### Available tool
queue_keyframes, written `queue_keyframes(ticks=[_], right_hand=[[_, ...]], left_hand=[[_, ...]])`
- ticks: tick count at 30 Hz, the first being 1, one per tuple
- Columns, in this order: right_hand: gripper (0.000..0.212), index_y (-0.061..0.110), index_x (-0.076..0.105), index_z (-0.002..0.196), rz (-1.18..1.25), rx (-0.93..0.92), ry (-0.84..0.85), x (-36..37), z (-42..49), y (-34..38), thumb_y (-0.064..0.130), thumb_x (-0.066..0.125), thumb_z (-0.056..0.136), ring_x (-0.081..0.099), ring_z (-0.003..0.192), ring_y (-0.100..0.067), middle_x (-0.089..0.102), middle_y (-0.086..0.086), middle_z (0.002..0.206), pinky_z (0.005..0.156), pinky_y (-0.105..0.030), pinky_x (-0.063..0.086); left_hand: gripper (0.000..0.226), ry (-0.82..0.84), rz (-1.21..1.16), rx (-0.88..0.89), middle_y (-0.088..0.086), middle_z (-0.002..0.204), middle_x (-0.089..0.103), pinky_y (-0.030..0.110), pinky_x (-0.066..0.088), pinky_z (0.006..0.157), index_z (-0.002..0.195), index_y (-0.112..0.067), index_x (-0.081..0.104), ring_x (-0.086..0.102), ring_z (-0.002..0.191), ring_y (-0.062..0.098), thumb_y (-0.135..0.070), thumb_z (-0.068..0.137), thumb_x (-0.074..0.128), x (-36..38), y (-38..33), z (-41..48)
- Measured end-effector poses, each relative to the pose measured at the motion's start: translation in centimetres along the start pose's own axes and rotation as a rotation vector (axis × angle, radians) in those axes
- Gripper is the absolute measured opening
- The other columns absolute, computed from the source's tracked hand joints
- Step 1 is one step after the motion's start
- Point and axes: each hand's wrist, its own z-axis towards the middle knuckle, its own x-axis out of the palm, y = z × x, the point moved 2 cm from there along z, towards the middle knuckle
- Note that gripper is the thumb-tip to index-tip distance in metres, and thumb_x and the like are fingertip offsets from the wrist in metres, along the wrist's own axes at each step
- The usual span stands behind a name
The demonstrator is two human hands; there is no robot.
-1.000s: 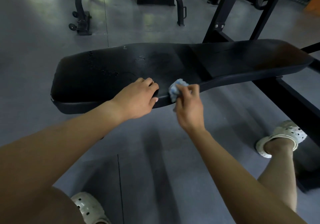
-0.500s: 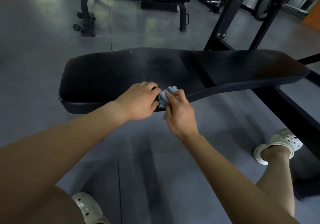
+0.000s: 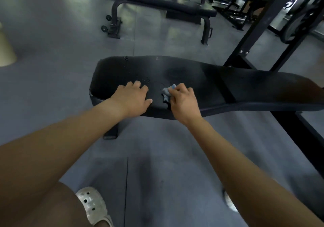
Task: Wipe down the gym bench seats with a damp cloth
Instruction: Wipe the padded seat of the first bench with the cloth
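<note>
The black padded bench seat [image 3: 201,79] runs across the middle of the view. On its near edge the right hand [image 3: 183,102] grips a crumpled blue-grey cloth [image 3: 167,92], fingers curled round it, pressing it onto the pad. Just left of the cloth on the same seat, the left hand [image 3: 133,98] rests palm-down, fingers loosely bent, holding nothing. Water droplets [image 3: 145,79] speckle the seat just beyond the left hand. Behind the seat stands a second flat bench [image 3: 163,2]; at the seat's far right rises a black rack upright [image 3: 254,25]. Below the seat, on the grey floor [image 3: 157,156], is a white clog [image 3: 93,207].
</note>
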Motion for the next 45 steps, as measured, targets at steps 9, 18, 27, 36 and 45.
queue_keyframes(ticks=[9, 18, 27, 36, 45], right_hand=[[0.036, 0.016, 0.065, 0.129, -0.043, -0.035, 0.027, 0.4, 2.4, -5.2, 0.010, 0.050, 0.096, 0.045, 0.099, -0.034, 0.052, -0.011, 0.125, 0.088, -0.043, 0.045], [0.038, 0.015, 0.064, 0.129, -0.035, -0.226, 0.086, 1.2, 3.0, 0.6, 0.013, 0.047, 0.095, 0.049, 0.101, -0.038, 0.054, -0.011, 0.132, 0.088, -0.043, 0.042], [0.043, 0.016, 0.064, 0.133, -0.050, -0.075, 0.025, 4.2, 10.0, -4.4, 0.008, 0.049, 0.094, 0.047, 0.098, -0.039, 0.054, -0.012, 0.133, 0.089, -0.041, 0.042], [0.049, 0.014, 0.067, 0.127, 0.029, -0.077, 0.035, 4.6, 9.3, 0.4, 0.014, 0.035, 0.091, 0.045, 0.087, -0.035, 0.058, -0.012, 0.129, 0.083, -0.044, 0.044], [0.042, 0.016, 0.069, 0.128, -0.026, 0.027, 0.003, 3.6, 7.0, 1.2, 0.004, 0.049, 0.094, 0.048, 0.092, -0.035, 0.059, -0.009, 0.130, 0.082, -0.046, 0.049]], left_hand=[[0.057, 0.049, -0.023, 0.002, 0.011, 0.153, 0.042, 0.051, 0.047, 0.106, 0.152, -0.017, 0.041, 0.045, 0.135, 0.032, -0.052, 0.107, 0.036, -0.4, -0.4, -0.8], [0.058, 0.103, 0.043, 0.024, 0.009, 0.150, 0.046, 0.049, 0.047, 0.105, 0.154, -0.022, 0.040, 0.049, 0.131, 0.030, -0.053, 0.106, 0.037, -1.2, -0.1, -0.1], [0.037, -0.226, -0.101, 0.350, -0.008, 0.104, 0.061, 0.039, 0.052, 0.083, 0.123, -0.028, 0.071, 0.055, 0.090, 0.013, -0.048, 0.102, 0.048, -0.6, 4.1, 2.1], [0.030, -0.257, -0.238, 0.482, -0.008, 0.096, 0.059, 0.039, 0.052, 0.078, 0.116, -0.027, 0.074, 0.050, 0.086, 0.012, -0.039, 0.101, 0.050, 0.0, 6.0, 3.7], [0.033, -0.187, -0.265, 0.650, -0.009, 0.107, 0.064, 0.038, 0.052, 0.087, 0.121, -0.026, 0.072, 0.055, 0.098, 0.013, -0.039, 0.101, 0.049, 0.3, 8.4, 4.4]])
